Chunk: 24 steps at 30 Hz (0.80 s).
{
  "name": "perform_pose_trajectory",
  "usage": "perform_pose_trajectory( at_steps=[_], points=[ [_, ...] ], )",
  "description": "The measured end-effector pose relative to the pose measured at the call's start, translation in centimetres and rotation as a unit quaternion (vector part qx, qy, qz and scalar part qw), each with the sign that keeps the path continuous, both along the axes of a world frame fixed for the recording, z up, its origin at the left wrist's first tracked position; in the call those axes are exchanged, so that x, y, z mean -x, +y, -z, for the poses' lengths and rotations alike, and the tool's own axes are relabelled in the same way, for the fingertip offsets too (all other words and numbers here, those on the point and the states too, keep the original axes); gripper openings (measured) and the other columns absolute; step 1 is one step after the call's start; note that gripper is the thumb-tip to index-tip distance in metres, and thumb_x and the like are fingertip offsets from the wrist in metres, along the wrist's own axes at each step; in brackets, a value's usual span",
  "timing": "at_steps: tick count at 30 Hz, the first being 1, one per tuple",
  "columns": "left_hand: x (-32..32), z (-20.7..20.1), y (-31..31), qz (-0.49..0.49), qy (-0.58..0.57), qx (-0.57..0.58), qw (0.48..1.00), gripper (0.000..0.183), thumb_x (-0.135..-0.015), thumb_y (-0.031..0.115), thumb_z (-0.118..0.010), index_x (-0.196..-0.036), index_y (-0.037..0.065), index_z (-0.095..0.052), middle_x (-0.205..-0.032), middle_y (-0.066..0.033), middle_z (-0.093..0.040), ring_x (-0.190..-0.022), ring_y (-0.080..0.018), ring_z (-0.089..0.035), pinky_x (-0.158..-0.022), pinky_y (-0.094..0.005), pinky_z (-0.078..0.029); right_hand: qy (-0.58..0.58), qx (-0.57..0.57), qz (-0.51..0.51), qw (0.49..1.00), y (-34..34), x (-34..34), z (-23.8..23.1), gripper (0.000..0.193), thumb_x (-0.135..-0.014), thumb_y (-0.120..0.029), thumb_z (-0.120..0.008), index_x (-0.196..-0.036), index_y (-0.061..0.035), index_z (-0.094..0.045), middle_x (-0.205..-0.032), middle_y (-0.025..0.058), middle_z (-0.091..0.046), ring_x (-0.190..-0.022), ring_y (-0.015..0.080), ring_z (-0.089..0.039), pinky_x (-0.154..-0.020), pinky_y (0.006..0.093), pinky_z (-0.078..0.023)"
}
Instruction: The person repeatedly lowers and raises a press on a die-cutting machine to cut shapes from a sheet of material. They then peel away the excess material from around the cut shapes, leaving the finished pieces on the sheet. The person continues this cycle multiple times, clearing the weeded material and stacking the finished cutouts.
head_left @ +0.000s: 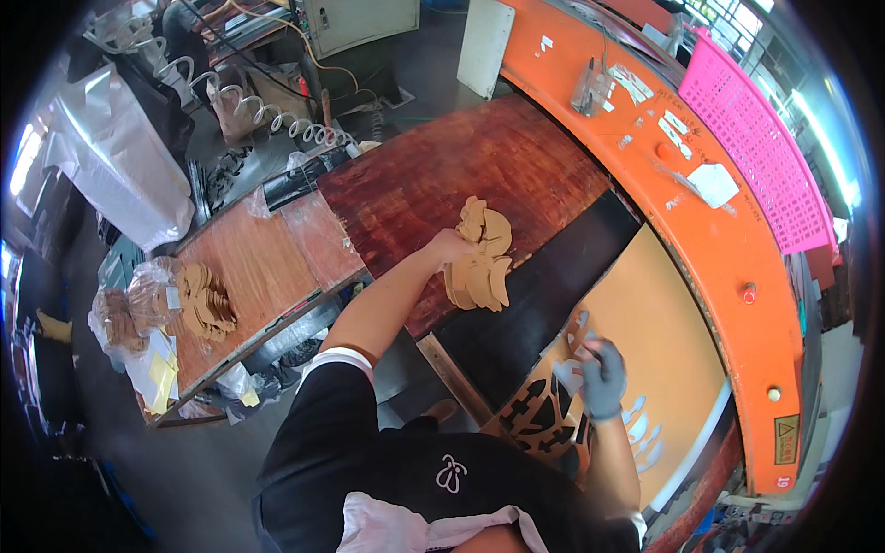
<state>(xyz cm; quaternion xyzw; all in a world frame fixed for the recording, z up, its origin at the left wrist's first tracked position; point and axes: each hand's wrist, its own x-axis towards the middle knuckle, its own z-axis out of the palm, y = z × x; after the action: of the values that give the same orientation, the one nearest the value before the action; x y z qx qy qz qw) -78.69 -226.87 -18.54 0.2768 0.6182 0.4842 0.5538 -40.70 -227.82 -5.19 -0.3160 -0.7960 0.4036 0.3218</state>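
My left hand [450,249] is closed on a bunch of tan cut-out pieces [477,281] with curved, lobed edges, over the red-brown board. Part of its fingers is hidden by the pieces. My right hand [604,376], in a grey glove, has its fingers curled at the left edge of a large tan sheet [668,318]. What they hold, if anything, I cannot make out. Beside that hand, pale cut-out openings [641,433] show in the sheet. Below it lies a cut-up remnant [536,419] full of dark holes.
An orange machine beam [682,198] curves along the right, with a pink plastic basket [756,138] behind it. A black strip [544,286] crosses the red-brown board [406,175]. On the left side table [244,249] stand a stack of tan pieces [205,304] and plastic bags [152,295].
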Motion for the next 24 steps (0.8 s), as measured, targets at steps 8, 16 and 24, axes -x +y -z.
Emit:
perform_pose_trajectory(
  at_steps=[8, 16, 24],
  points=[
    [-5.1, -4.8, -3.2, -0.179, 0.644, -0.037, 0.743, 0.045, -0.077, 0.026, -0.063, -0.115, 0.005, -0.048, -0.101, -0.0144, -0.058, -0.098, -0.0319, -0.056, -0.077, -0.0439, -0.047, -0.079, -0.049, 0.314, 0.945, -4.2, -16.7, 0.7, 0.018, -0.087, -0.001, -0.054, -0.104, 0.0026, -0.053, -0.102, 0.0093, -0.053, -0.091, 0.0176, -0.056, -0.081, 0.0292, -0.046],
    [-19.4, -5.5, -12.5, 0.161, 0.235, -0.146, 0.947, 0.053, -0.083, 0.03, -0.064, -0.123, 0.004, -0.043, -0.102, -0.0117, -0.062, -0.078, -0.0197, -0.063, -0.068, -0.0328, -0.05, -0.251, -0.14, 0.527, 0.8, -14.9, -33.0, 5.1, 0.042, -0.082, -0.017, -0.061, -0.113, 0.0074, -0.047, -0.109, 0.0172, -0.05, -0.093, 0.0238, -0.055, -0.082, 0.0342, -0.046],
    [-28.4, -7.0, -16.5, 0.273, 0.147, -0.099, 0.945, 0.078, -0.08, 0.03, -0.07, -0.136, -0.003, -0.027, -0.111, -0.0185, -0.059, -0.1, -0.0253, -0.057, -0.084, -0.0365, -0.048, 0.003, 0.009, 0.575, 0.818, -22.8, -36.7, 6.0, 0.037, -0.082, -0.016, -0.062, -0.113, 0.0002, -0.051, -0.1, 0.0094, -0.059, -0.087, 0.0168, -0.055, -0.078, 0.0303, -0.046]
  ],
)
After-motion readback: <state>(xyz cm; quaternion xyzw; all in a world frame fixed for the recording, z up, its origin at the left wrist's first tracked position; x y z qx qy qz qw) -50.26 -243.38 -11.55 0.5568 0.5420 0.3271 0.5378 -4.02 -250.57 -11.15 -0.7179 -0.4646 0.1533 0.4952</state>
